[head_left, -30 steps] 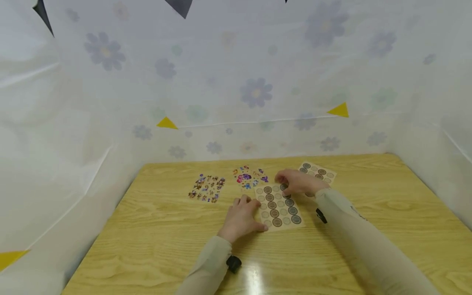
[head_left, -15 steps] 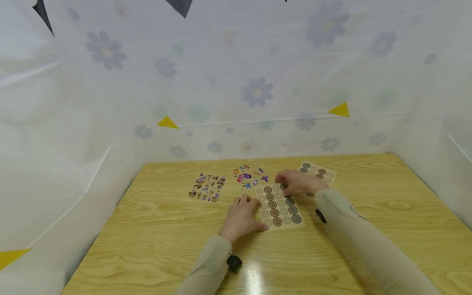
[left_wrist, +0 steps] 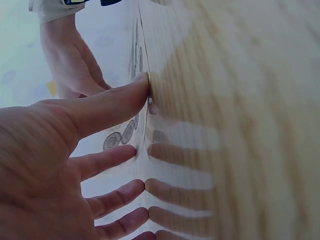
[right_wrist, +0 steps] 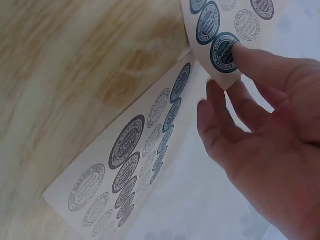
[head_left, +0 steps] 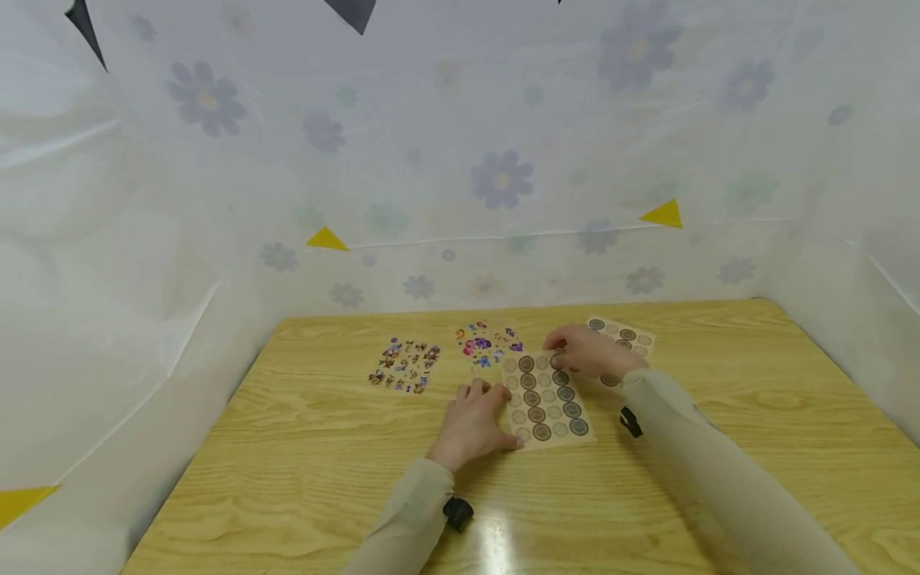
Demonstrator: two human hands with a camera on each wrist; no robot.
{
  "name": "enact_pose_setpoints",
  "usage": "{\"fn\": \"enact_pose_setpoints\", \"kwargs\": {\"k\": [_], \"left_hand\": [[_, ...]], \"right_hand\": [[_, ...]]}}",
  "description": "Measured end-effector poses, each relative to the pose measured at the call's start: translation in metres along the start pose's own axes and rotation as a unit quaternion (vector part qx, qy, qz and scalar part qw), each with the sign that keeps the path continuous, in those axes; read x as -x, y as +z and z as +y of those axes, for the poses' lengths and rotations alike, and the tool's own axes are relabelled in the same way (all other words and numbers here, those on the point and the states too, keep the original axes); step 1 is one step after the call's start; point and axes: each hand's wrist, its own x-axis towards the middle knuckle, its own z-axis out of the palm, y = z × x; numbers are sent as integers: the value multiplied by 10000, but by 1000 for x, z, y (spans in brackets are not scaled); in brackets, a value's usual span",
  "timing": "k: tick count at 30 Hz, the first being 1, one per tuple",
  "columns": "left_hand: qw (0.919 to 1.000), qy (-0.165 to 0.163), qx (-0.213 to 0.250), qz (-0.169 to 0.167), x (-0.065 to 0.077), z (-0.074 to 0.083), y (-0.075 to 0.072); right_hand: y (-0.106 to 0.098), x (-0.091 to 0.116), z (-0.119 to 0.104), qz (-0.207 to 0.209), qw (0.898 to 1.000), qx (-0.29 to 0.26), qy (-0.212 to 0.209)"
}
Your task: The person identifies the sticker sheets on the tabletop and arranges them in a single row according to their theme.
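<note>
In the head view, a sheet of round label stickers (head_left: 552, 409) with light and dark columns lies in front of the person. The right hand (head_left: 595, 351) pinches its far right corner between thumb and fingers. Seen from the right wrist, this corner of the sheet (right_wrist: 207, 30) is raised and bent, its dark stickers beside the thumb (right_wrist: 262, 65). Along the sheet's left edge rests the left hand (head_left: 470, 427), fingers spread. In the left wrist view, its thumb (left_wrist: 112, 107) touches the near corner, and the fingertips stand on the surface.
A second sheet of round stickers (head_left: 636, 339) lies behind the right hand, partly covered by it. Toward the back left are two sheets of small colourful figure stickers, one mostly brown (head_left: 404, 366), one purple and pink (head_left: 485, 345). A flower-printed curtain (head_left: 431, 160) surrounds the wooden table (head_left: 302, 471).
The right hand has shifted slightly right and away from the person, drawing the far edge of the sticker sheet with it. The left hand stays in place.
</note>
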Motion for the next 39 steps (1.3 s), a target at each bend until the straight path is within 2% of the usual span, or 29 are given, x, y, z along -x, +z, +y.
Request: {"fn": "enact_pose_setpoints", "kwargs": {"k": [4,7,9,12,13,16,19,23,25,26,28,32,35,39], "left_hand": [[9990,243,378,-63,-3,-3,3],[9930,474,1066,-200,-6,-6,5],[9828,524,1733,-374,-7,-6,6],[9572,363,2806,-607,-9,-6,10],[9494,277,3065,-625,-10,-7,11],[9331,51,3546,-599,-10,-7,13],[9316,-39,3586,-598,-8,-8,12],[9421,-39,3280,-693,-5,-10,8],[9414,-69,3282,-780,-3,-11,6],[9397,-92,3318,-826,-2,-12,6],[9308,-139,3531,-939,0,-13,5],[9157,-184,3886,-1007,2,-15,4],[9109,-204,4002,-981,4,-15,1],[9093,-285,4039,-959,7,-17,-2]], "right_hand": [[-2,4,1,164,9988,-448,-122],[0,5,4,298,9973,-668,-92],[2,6,6,388,9961,-787,-53],[3,8,8,514,9951,-837,-87],[3,8,8,537,9950,-837,-105],[2,10,9,543,9948,-822,-264],[-1,12,12,435,9950,-802,-403],[-6,17,16,184,9957,-772,-480],[-6,20,16,94,9955,-851,-396],[-6,22,16,86,9952,-925,-319],[-5,25,15,142,9946,-1012,-187],[-1,29,8,505,9932,-1052,37],[1,33,3,798,9910,-1068,151],[3,37,-3,1057,9869,-1176,322]]}}
